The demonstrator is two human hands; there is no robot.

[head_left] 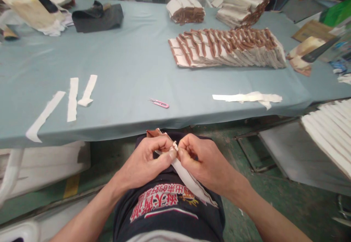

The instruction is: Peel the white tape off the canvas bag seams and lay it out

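Diagonally, a long white-and-brown cloth strip [189,179] runs down-right beneath the left hand [148,157] and right hand [205,157] (both pinching cloth).

Left hand [153,156]: pinching a white-and-brown fabric piece [189,179].
Right hand [203,159]: pinching it too, just alongside.
Pink snips [159,103]: on the desk [123,62], beyond the hands.
White strips [72,99]: three, beyond and left of the hands.
Brown-edged stack [227,51]: beyond and right of the hands.

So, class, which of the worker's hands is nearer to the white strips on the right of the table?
Right. The right hand is below and left of the white strips in the picture; the left hand is farther left.
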